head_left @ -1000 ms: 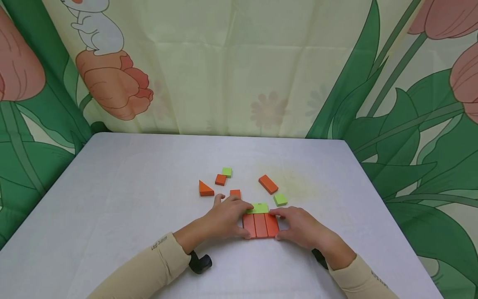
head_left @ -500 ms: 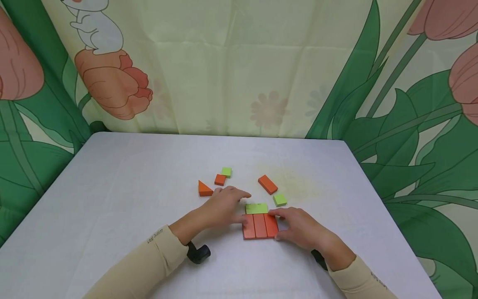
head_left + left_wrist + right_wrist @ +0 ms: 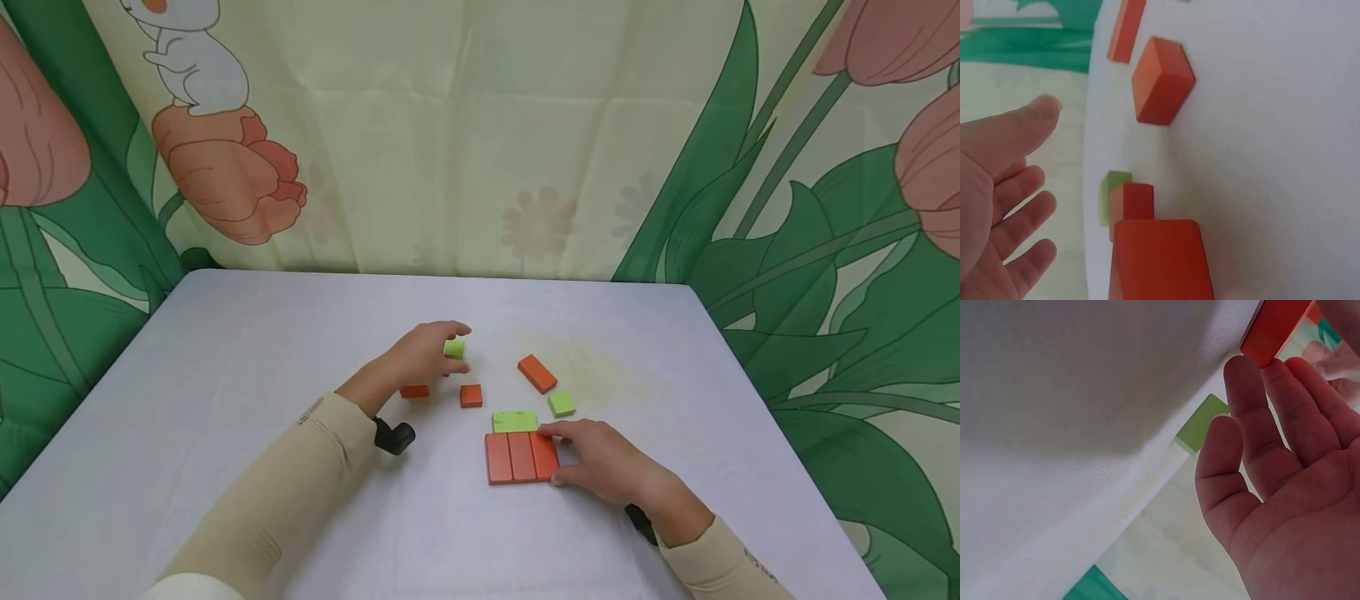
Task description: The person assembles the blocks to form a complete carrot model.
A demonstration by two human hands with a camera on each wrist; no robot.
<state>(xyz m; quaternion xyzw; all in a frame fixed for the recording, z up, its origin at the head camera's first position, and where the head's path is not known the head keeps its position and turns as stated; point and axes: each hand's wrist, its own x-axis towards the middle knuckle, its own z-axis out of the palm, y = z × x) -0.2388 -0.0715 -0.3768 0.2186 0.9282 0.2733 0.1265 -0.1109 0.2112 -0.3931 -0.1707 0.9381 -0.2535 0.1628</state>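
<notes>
My left hand (image 3: 423, 354) reaches over a small green block (image 3: 453, 349) and the orange block beside it, mostly hidden behind the hand. Its fingers and thumb are spread with nothing between them; the left wrist view shows them apart from the green block (image 3: 1110, 187) and the small red-orange block (image 3: 1137, 203). Three red-orange rectangular blocks (image 3: 522, 457) lie side by side, with a long green block (image 3: 514, 422) along their far edge. My right hand (image 3: 606, 461) rests at the right end of this row, fingertips at the red block (image 3: 1275, 331), fingers fairly straight.
An orange square block (image 3: 471, 396) lies left of the row, and the orange triangular block (image 3: 414, 391) is partly covered by the left arm. Farther back right are an orange rectangular block (image 3: 537, 373) and a small green block (image 3: 561, 404). A printed curtain (image 3: 480, 167) hangs behind the table.
My left hand has left the red-and-green row and moved away to the far left, over the small green and orange blocks. The right hand has stayed at the row.
</notes>
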